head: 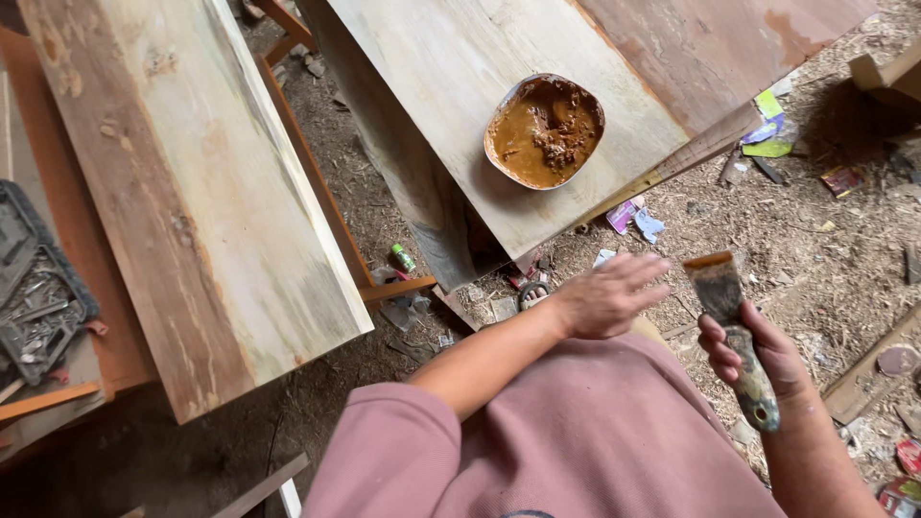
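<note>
Head view: right hand (758, 350) clamped on putty knife (729, 317) handle, blade up, smeared. Left hand (609, 295) flat, fingers spread, empty. Bowl of brown filler (544, 131) far on pale board (499, 77), still mostly full. Near-left plank (192, 182) looks unfilled.

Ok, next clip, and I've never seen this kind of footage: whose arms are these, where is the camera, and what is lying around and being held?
There is one picture, taken by a camera worn on a person's head and looking down, so the arms coming in from the bottom are that person's own. The right hand grips a putty knife with a stained blade, blade pointing up. The left hand is open and empty, its fingers blurred, held out over the ground. Ahead, a bowl of brown paste sits on a pale wooden board. A second board lies to the left, with an open tool case beyond it. The ground is covered in sawdust and scraps.
</note>
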Demonstrator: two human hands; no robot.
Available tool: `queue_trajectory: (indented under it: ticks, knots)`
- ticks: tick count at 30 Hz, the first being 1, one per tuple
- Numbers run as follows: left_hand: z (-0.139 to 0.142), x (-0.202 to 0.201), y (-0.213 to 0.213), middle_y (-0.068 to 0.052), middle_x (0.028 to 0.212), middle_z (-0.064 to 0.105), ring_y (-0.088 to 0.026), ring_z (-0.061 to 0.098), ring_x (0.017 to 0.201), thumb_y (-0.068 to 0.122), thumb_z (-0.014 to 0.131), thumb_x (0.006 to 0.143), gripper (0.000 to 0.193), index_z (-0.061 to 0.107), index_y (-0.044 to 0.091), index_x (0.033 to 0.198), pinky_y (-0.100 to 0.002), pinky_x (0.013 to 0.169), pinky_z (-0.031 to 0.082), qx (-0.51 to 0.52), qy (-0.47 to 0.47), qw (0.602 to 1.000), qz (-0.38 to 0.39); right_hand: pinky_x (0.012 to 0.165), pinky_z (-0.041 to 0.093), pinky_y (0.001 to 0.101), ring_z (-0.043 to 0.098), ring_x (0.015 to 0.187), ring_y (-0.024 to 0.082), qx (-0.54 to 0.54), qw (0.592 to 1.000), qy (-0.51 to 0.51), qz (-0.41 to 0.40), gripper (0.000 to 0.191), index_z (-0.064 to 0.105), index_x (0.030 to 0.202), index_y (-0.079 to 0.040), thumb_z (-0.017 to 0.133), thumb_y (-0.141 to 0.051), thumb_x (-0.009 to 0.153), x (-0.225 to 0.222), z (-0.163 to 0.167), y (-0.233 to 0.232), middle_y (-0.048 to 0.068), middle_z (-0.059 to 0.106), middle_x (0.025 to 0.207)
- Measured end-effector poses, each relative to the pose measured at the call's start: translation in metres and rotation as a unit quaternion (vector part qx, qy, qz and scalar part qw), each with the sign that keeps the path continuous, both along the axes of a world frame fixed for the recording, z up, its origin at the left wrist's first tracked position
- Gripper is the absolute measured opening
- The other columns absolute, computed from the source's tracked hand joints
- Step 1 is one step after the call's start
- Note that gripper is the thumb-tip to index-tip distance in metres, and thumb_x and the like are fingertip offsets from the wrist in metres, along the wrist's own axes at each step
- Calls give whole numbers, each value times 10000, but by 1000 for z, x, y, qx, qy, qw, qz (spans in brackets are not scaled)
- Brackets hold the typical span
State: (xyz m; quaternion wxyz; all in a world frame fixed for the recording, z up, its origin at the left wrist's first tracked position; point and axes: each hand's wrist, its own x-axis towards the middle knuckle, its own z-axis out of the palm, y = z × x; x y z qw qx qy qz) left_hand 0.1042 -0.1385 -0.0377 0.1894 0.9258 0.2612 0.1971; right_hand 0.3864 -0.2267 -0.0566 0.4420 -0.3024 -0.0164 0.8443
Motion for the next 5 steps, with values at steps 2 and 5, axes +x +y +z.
queue_trajectory:
  ticks: [2, 5]
  knots:
    - [4, -33, -9, -233, 1465, 529, -375, 477, 1422, 14, 562, 838, 541, 610, 41, 1376, -482, 1258, 328, 5, -65, 994, 93, 456, 539, 256, 553, 596, 110, 5, 999, 32, 22, 493, 443, 1184, 39, 478, -452, 1174, 13, -4, 11, 88, 536, 869]
    - [10, -83, -20, -173, 1466, 467, -360, 406, 1460, 68, 610, 838, 652, 480, 26, 1476, -499, 1272, 310, 53, 20, 956, 289, 480, 550, 240, 562, 616, 107, 13, 999, -23, 29, 451, 426, 1314, -9, 490, -428, 1158, 26, -12, 13, 113, 562, 936]
